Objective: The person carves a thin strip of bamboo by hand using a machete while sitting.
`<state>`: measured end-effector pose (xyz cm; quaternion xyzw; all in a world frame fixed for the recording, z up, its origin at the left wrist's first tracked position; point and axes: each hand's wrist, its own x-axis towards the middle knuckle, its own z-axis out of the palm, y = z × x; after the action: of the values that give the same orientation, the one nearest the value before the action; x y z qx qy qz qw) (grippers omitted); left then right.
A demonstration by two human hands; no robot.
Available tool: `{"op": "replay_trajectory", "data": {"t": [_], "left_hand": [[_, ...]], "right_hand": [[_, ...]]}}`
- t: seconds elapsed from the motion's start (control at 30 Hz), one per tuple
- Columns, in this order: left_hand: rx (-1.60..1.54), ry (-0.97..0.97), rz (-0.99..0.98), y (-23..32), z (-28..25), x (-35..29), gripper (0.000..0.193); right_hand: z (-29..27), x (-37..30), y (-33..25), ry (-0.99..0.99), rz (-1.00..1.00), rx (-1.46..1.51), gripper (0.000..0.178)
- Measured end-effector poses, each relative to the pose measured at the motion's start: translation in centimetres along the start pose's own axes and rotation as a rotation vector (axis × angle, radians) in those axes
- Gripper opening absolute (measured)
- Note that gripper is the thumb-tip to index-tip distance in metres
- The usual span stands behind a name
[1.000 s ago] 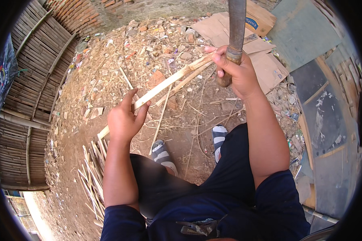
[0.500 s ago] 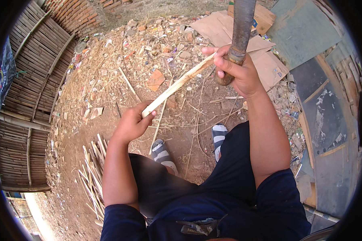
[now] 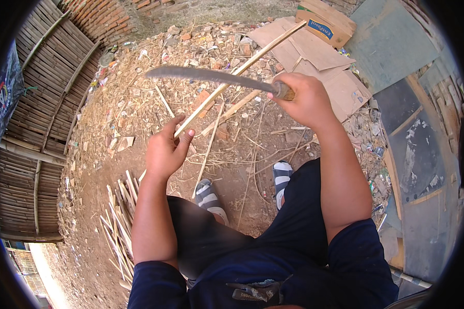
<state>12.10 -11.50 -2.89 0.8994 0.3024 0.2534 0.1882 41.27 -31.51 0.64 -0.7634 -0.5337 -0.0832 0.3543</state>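
Note:
My left hand [image 3: 164, 153] holds a long pale wooden strip [image 3: 265, 49] loosely between thumb and fingers. The strip slants away up to the right, its far end over the cardboard. In my right hand [image 3: 307, 100] is the handle of a machete [image 3: 206, 74], fingers wrapped round it. Its long, darkened blade points left, with a slightly curved tip, and crosses over the strip in view; whether they touch I cannot tell. Beneath them shows a shorter, wider pale wooden piece [image 3: 231, 112], apart from both hands.
A bundle of thin sticks [image 3: 119, 224] lies by my left leg. Rubble and straw [image 3: 134, 98] cover the ground around my sandalled feet [image 3: 210, 194]. Flattened cardboard [image 3: 340, 82] and grey panels [image 3: 397, 46] lie at right; a slatted bamboo wall [image 3: 49, 77] stands left.
The machete has swung from pointing up to pointing left. The wider piece has left my left hand and is lower down; a longer, thinner strip is in that hand now.

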Motion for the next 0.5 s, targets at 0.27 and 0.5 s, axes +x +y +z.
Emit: {"op": "replay_trajectory", "data": {"t": [0.27,0.5], "left_hand": [[0.065,-0.053,-0.080,1.1,-1.6,0.2,0.046],[0.067,-0.015,-0.027,1.1,-1.6,0.1,0.047]], "right_hand": [[0.6,0.0,0.2,0.059,-0.037,-0.064,0.030],[0.5,0.0,-0.2,0.061,-0.065,-0.073,0.034]]}}
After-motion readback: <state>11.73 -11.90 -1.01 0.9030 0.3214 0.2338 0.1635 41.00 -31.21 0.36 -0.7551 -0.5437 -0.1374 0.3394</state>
